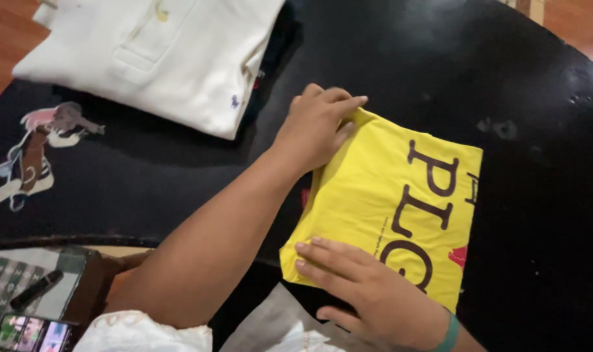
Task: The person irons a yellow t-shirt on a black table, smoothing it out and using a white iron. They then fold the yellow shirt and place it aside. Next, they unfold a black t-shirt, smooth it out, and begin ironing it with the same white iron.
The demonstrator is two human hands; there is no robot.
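Yellow shirt (387, 202) folded into compact rectangle on worktop (537, 117). My left hand (319, 127) and right hand (374, 290) flat, fingers spread, pressing corners. White shirt (159, 58) already folded beside.

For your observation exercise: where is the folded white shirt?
In the head view, the folded white shirt lies top left on the black table, beyond the left hand.

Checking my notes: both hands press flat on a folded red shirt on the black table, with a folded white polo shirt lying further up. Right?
Not quite. In the head view the folded shirt under the left hand and right hand is yellow, not red. The white polo shirt and black table are as you say.
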